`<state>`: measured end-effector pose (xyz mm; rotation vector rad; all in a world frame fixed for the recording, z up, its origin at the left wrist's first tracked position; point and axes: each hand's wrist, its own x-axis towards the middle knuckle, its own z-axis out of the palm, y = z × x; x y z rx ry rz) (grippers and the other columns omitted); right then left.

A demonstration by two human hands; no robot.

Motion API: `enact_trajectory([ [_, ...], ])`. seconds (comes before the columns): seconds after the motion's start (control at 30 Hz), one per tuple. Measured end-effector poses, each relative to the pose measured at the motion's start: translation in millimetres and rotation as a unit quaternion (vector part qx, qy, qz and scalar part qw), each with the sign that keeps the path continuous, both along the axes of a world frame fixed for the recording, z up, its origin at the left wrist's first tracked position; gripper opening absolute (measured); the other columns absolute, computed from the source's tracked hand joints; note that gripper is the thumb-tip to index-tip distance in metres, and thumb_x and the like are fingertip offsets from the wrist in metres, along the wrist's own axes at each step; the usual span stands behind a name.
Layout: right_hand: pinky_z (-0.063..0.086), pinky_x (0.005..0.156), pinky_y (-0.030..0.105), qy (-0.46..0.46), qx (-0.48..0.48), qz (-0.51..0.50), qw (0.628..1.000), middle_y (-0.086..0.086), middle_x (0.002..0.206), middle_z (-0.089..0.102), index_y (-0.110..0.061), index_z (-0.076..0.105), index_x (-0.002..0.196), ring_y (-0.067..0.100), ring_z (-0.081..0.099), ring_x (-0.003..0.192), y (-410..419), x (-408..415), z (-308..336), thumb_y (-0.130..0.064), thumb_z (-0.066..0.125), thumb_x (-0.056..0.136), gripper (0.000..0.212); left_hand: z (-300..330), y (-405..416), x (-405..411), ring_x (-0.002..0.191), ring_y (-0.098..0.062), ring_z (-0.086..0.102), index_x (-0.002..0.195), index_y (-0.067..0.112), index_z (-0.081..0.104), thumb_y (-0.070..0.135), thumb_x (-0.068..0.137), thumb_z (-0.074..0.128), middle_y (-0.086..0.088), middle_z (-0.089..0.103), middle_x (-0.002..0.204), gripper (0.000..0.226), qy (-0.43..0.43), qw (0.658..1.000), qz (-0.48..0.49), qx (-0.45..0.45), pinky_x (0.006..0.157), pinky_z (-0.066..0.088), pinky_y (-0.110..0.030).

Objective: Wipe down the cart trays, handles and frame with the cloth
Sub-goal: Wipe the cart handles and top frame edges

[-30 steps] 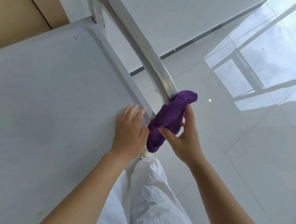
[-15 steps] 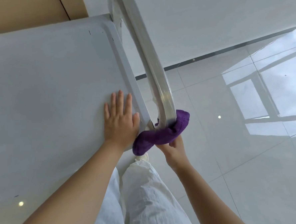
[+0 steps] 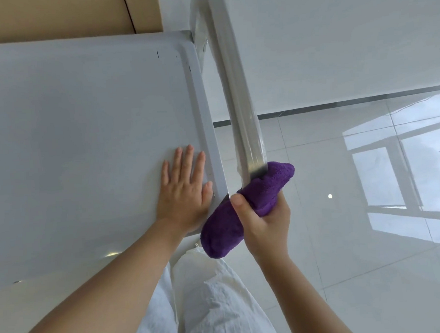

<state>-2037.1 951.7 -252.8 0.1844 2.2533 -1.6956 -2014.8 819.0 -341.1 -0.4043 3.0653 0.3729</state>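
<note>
Cloth wrapped on the cart handle

Trousers of crumpled white fabric fill the bottom centre of the view, with both bare forearms reaching forward above them. The right hand has its grip closed around the purple cloth, thumb pressed over the top and fingers curled beneath. The cloth is a thick, plush terry piece, bunched into a soft roll; its near end hangs loose below the hand, and its far end folds around the lower part of the cart handle. The left hand lies flat with its grip open, fingers straight and slightly spread, palm down on the top tray just beside the tray's raised right rim.

The tray is a smooth, pale grey sheet with rounded corners and a shallow moulded lip; a few small dark marks sit near its far corner. The handle is a rounded bar of shiny metal, wrapped in clear film that wrinkles at the edges, rising and curving over at the far end beside the tray corner. Beyond lie a glossy white tiled floor reflecting a window, a white wall, and a tan panel at top left.
</note>
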Motion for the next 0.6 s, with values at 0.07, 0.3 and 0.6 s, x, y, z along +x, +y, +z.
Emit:
enact_trajectory([
  [0.07, 0.044, 0.055, 0.015, -0.005, 0.02, 0.012, 1.0, -0.013, 0.06, 0.054, -0.019, 0.051, 0.073, 0.005, 0.049, 0.055, -5, -8, 10, -0.053, 0.067, 0.051, 0.044, 1, -1, -1, 0.133, -0.038, 0.035, 0.137, 0.003, 0.042, 0.033, 0.087, 0.033, -0.021, 0.038, 0.144, 0.059, 0.0, 1.0, 0.001, -0.001, 0.107, 0.015, -0.049],
  [0.3, 0.044, 0.058, 0.015, -0.023, 0.068, 0.036, 0.997, -0.015, 0.064, 0.059, -0.019, 0.054, 0.087, 0.004, 0.055, 0.058, -14, -25, 30, -0.061, 0.063, 0.052, 0.055, 4, 2, -3, 0.133, -0.038, 0.037, 0.137, 0.003, 0.044, 0.031, 0.09, 0.029, -0.021, 0.039, 0.143, 0.057, -0.001, 1.0, 0.0, 0.01, 0.106, 0.02, -0.051],
  [0.6, 0.045, 0.067, 0.022, -0.047, 0.171, 0.135, 0.975, -0.015, 0.072, 0.063, -0.03, 0.055, 0.097, 0.0, 0.059, 0.07, -43, -83, 55, -0.056, 0.063, 0.073, 0.036, -3, 2, -7, 0.132, -0.037, 0.034, 0.137, 0.007, 0.033, 0.032, 0.101, 0.003, -0.021, 0.042, 0.141, 0.054, 0.011, 1.0, 0.024, 0.013, 0.104, 0.024, -0.052],
])
